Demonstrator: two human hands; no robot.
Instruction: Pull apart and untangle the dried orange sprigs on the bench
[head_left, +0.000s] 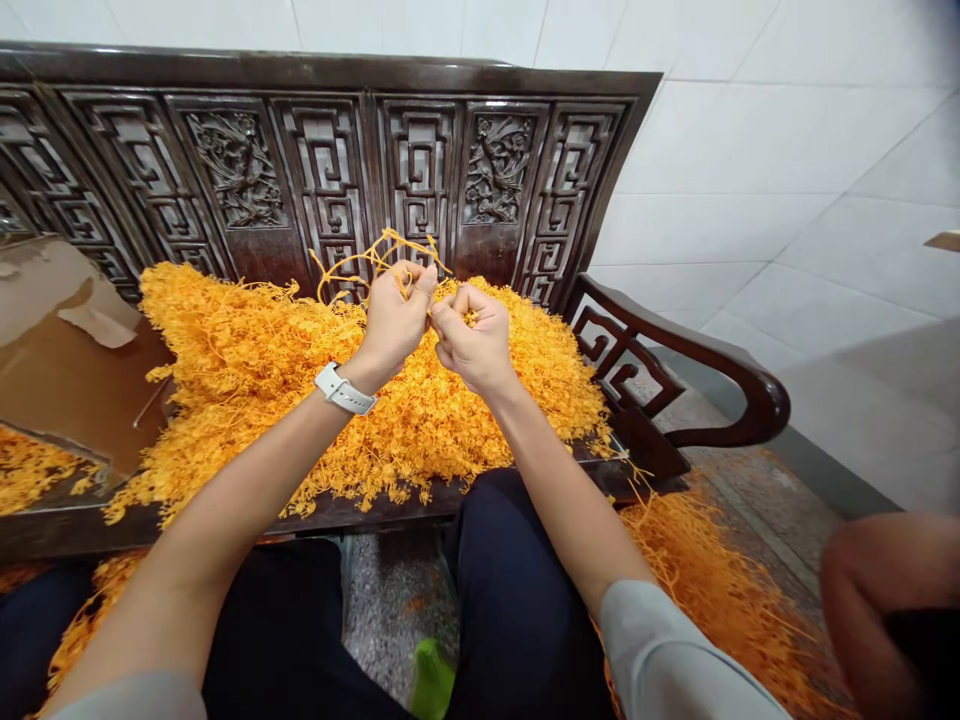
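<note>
My left hand (400, 315) is closed in a pinch on an orange plastic stem (352, 262), whose thin branches stick up behind the fingers. Close beside it, my right hand (474, 335) is curled with thumb and fingertips pressed together, meeting the left fingertips. A bit of orange shows inside its curled fingers, so it seems to grip part of the same stem; the exact contact is hidden. Both hands are above a big heap of orange plastic sprigs (247, 350) piled on a dark carved wooden bench (292, 75).
A torn cardboard box piece (82, 370) stands on the bench at left. The bench's curved armrest (712, 375) juts out at right. More orange stems (697, 580) lie on the floor at right, near another person's bare knee (885, 590). A green object (433, 680) is below, between my legs.
</note>
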